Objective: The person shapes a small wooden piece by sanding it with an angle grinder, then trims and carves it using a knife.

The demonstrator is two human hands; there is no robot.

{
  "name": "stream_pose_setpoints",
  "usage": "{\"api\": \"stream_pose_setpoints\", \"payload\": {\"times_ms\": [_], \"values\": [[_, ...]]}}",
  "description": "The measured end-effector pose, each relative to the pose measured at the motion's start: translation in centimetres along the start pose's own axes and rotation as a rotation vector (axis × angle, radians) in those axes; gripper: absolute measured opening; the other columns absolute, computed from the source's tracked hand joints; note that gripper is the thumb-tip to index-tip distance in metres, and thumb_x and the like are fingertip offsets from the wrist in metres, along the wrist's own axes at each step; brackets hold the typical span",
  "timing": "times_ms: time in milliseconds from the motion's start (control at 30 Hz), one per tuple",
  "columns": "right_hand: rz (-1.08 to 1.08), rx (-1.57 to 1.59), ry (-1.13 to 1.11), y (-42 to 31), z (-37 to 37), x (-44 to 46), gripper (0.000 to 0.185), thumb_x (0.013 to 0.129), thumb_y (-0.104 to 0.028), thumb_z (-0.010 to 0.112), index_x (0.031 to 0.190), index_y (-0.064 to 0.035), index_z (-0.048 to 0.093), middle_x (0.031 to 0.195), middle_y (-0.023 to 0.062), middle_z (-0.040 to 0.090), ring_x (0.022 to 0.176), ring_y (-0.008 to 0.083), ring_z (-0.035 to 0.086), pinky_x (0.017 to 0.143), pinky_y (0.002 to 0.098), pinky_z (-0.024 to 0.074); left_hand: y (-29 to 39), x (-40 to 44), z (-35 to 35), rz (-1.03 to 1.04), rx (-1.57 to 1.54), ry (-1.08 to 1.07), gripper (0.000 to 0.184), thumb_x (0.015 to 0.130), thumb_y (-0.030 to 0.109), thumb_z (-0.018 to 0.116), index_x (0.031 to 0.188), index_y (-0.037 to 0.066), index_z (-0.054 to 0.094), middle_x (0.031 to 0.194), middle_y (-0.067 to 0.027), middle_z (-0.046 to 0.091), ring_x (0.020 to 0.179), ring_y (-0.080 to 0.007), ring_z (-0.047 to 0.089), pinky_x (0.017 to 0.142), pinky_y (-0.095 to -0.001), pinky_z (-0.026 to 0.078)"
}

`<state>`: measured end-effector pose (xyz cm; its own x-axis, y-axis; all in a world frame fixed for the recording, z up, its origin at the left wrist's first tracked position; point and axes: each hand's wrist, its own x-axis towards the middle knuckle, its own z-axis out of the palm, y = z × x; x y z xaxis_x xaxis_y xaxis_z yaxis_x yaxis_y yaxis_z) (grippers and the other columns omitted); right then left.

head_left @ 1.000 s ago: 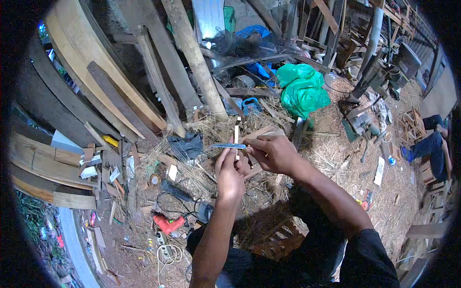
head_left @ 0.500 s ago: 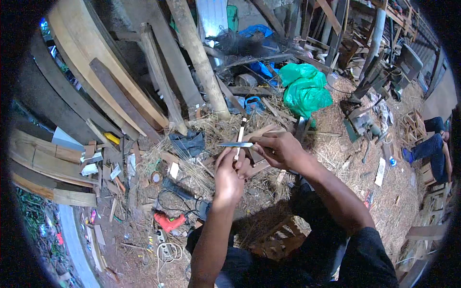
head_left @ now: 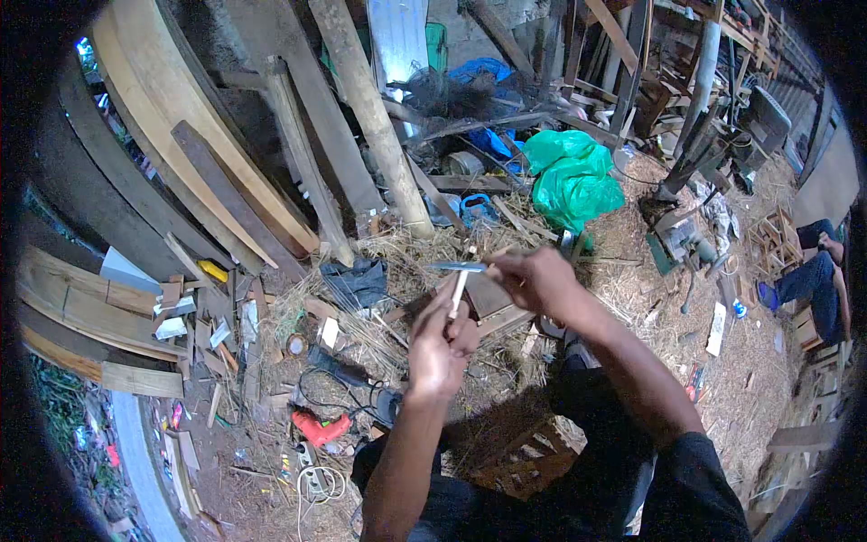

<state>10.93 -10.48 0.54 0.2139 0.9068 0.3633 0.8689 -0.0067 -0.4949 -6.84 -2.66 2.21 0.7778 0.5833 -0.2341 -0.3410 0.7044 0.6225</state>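
Observation:
My left hand [head_left: 436,348] is closed around a thin pale wooden stick [head_left: 458,296], which points up and away from me. In my right hand [head_left: 540,285] is a knife, its narrow shiny blade [head_left: 454,266] lying crosswise against the upper part of the stick. The knife's handle is hidden inside my fingers. Below and behind both hands, a wooden board [head_left: 492,298] rests among the straw and shavings.
A red power tool [head_left: 321,427] and a power strip [head_left: 313,479] with white cable lie at lower left. Long planks [head_left: 203,135] lean at left. A green plastic bag [head_left: 576,181] sits ahead, and a machine [head_left: 682,239] stands right. Another person [head_left: 813,271] sits at far right.
The stick leans further to the right and away, and its far end looks foreshortened. My right hand and the blade have shifted slightly right along with it. Both hands keep their grip.

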Motion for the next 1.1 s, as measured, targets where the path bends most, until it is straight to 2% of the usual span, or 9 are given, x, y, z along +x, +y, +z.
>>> {"api": "stream_pose_setpoints", "payload": {"times_ms": [33,67,200,300,333,433,867,967,1100], "values": [[-0.012,0.049,0.132,-0.3,-0.5,0.1,0.017,0.088,-0.016,0.066,0.102,-0.0089,0.071,0.081,0.0157,0.066,0.061,0.0351,0.061,0.055,0.0407,0.0492,0.0,-0.4,0.0,-0.018,0.024,0.006,0.031,0.100,0.016,0.040,0.125,0.002,0.052,0.062,0.0045,0.033,0.047,-0.0070,0.028,0.048,-0.0253,0.024],[0.039,0.064,0.070,0.0,-0.3,-0.1,0.016,0.089,-0.016,0.066,0.100,-0.0060,0.071,0.080,0.0161,0.066,0.057,0.0349,0.060,0.052,0.0400,0.0485,0.0,-0.3,0.1,-0.015,0.018,-0.022,0.034,0.100,0.016,0.039,0.130,0.001,0.049,0.061,0.0046,0.032,0.048,-0.0070,0.027,0.048,-0.0251,0.024],[-0.148,0.047,0.019,-1.6,-0.2,0.0,0.021,0.091,-0.015,0.062,0.106,-0.0024,0.068,0.080,0.0168,0.065,0.068,0.0347,0.063,0.060,0.0420,0.0501,0.2,0.3,0.1,0.038,0.097,0.069,0.038,0.100,0.013,0.037,0.135,0.000,0.046,0.060,0.0046,0.031,0.047,-0.0071,0.027,0.047,-0.0251,0.024],[-0.123,0.185,-0.015,-3.0,0.5,-0.1,0.022,0.091,-0.014,0.061,0.110,-0.0024,0.067,0.079,0.0165,0.065,0.071,0.0349,0.063,0.062,0.0425,0.0498,0.2,0.4,0.1,0.021,0.063,0.064,0.041,0.100,0.011,0.036,0.139,-0.001,0.043,0.060,0.0045,0.032,0.047,-0.0070,0.028,0.046,-0.0246,0.025],[-0.197,0.214,0.031,-2.9,0.8,0.1,0.023,0.091,-0.013,0.061,0.110,-0.0030,0.066,0.078,0.0158,0.063,0.068,0.0348,0.062,0.059,0.0431,0.0488,0.1,0.5,-0.1,0.018,0.063,0.058,0.043,0.100,0.011,0.037,0.142,-0.002,0.039,0.060,0.0046,0.032,0.047,-0.0066,0.028,0.046,-0.0236,0.025],[-0.130,0.174,-0.037,-2.9,0.7,0.1,0.022,0.090,-0.014,0.062,0.109,-0.0051,0.067,0.076,0.0146,0.062,0.066,0.0349,0.061,0.058,0.0434,0.0482,-0.1,0.4,-0.3,0.072,0.111,0.037,0.045,0.100,0.011,0.038,0.143,-0.002,0.038,0.061,0.0050,0.033,0.048,-0.0058,0.028,0.046,-0.0232,0.025],[-0.173,-0.035,0.107,-1.7,0.4,-0.1,0.025,0.083,-0.019,0.070,0.107,-0.0166,0.070,0.068,0.0081,0.058,0.056,0.0310,0.059,0.048,0.0422,0.0473,0.5,-0.2,0.4,0.098,0.161,-0.009,0.047,0.099,0.015,0.040,0.144,0.000,0.039,0.063,0.0061,0.030,0.050,-0.0055,0.026,0.048,-0.0239,0.024],[-0.151,-0.037,0.109,-1.3,0.0,0.1,0.025,0.084,-0.018,0.069,0.109,-0.0163,0.070,0.066,0.0093,0.058,0.056,0.0307,0.059,0.048,0.0425,0.0463,0.5,-0.2,0.4,0.084,0.138,0.028,0.046,0.100,0.015,0.040,0.143,0.000,0.039,0.064,0.0059,0.030,0.051,-0.0056,0.025,0.049,-0.0239,0.024],[-0.118,-0.004,0.070,-1.0,-0.6,0.4,0.023,0.086,-0.015,0.068,0.109,-0.0101,0.069,0.069,0.0126,0.061,0.056,0.0316,0.059,0.050,0.0416,0.0455,0.7,-0.5,0.6,0.070,0.150,0.049,0.045,0.100,0.015,0.038,0.142,0.000,0.040,0.064,0.0053,0.029,0.051,-0.0057,0.025,0.049,-0.0239,0.024]]}}
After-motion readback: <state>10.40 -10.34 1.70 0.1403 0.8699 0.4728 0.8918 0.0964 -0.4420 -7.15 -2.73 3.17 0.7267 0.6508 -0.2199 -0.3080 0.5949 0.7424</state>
